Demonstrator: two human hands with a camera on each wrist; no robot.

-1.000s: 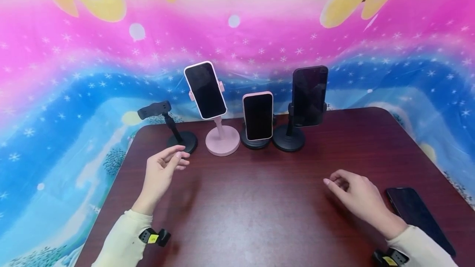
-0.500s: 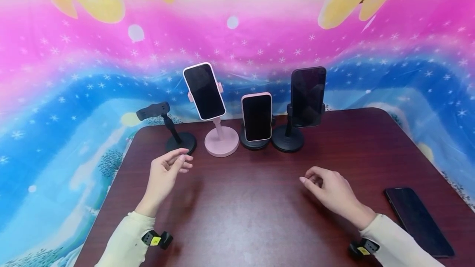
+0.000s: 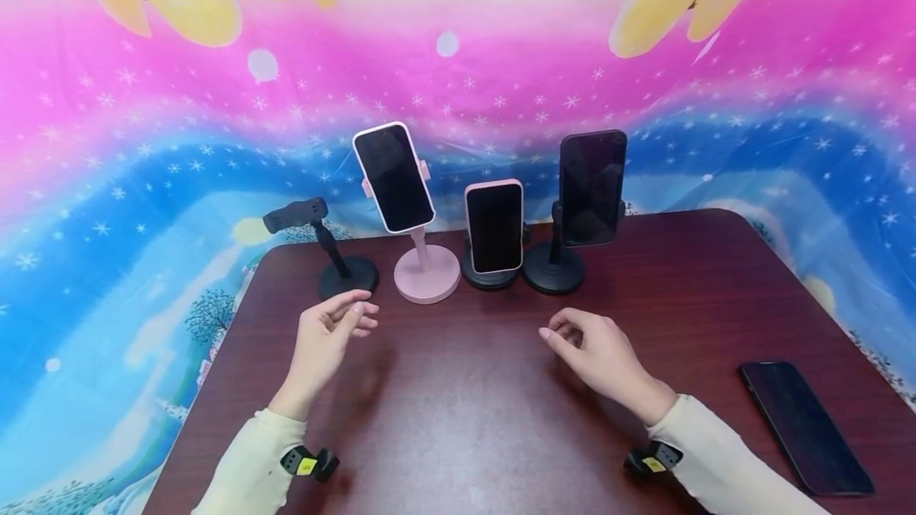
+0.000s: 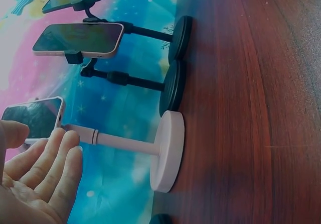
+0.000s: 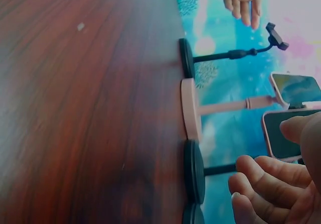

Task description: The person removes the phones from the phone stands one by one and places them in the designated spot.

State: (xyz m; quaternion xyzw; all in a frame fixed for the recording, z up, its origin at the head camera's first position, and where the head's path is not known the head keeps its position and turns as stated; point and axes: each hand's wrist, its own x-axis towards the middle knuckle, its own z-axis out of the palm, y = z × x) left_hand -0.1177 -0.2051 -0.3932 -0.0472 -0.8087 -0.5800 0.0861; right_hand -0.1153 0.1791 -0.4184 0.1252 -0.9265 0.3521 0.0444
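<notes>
My left hand [image 3: 325, 340] hovers over the table in front of a black phone stand [image 3: 336, 261] whose clamp holds no phone. Its fingers are loosely bent and hold nothing. My right hand [image 3: 597, 352] is above the table's middle right, fingers relaxed, with nothing in them. Behind the hands, a pink stand [image 3: 427, 272] carries a phone in a white case [image 3: 394, 176]. A pink-edged phone [image 3: 494, 226] sits in a second black stand [image 4: 173, 88]. To its right a dark phone [image 3: 592, 187] is held by a third black stand [image 3: 554, 270].
Another dark phone [image 3: 806, 429] lies flat on the brown table [image 3: 458, 420] at the right, beyond my right forearm. A colourful printed cloth [image 3: 458, 94] hangs right behind the row of stands.
My right hand has moved left, away from the flat phone, towards the table's middle. My left hand has shifted slightly right. The stands and phones stay in place.
</notes>
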